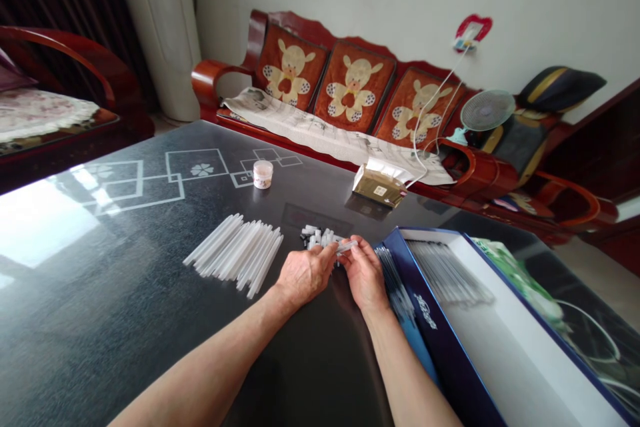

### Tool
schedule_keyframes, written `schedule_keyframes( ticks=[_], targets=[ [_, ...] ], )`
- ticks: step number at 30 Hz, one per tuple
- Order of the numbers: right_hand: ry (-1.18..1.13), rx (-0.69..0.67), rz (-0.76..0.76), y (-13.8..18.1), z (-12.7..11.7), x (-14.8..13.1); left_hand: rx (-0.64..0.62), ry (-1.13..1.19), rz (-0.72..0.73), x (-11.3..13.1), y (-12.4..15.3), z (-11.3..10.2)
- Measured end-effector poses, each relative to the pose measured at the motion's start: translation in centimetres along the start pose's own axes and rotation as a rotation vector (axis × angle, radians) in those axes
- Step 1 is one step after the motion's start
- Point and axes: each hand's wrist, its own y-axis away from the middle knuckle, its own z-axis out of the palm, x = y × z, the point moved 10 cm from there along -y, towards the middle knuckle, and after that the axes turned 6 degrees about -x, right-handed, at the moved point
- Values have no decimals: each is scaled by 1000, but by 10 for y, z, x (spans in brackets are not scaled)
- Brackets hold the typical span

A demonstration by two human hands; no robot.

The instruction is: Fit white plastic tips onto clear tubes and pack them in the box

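Note:
Above a small heap of white and black plastic caps [314,235], my two hands meet. Between their fingertips is a small translucent white plastic piece [346,247], perhaps a cap. My left hand [306,275] pinches its left end, and my right hand [367,278] has its fingers closed around the other end. To the left of my left hand, a row of translucent white plastic tubes [235,250] lies side by side on the dark table [150,293]. Beside my right wrist, thin clear sticks like pen refills [393,273] lie against a blue box.
The long blue box [520,353], white inside, holds more thin sticks [447,273] at its far end. A green-and-white plastic bag [520,280] lies to its right. Farther back are a small round tub [263,175] and a tissue pack [380,185]. A wooden sofa [220,83] stands beyond.

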Motion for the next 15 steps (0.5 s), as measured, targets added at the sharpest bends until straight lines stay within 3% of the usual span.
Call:
schedule_keyframes(
  ticks=[7, 15],
  targets=[
    [73, -19, 13, 1, 3, 0, 8, 64, -2, -2, -1, -2],
    [86, 67, 25, 5, 3, -2, 97, -22, 23, 0, 2, -5]
  ],
)
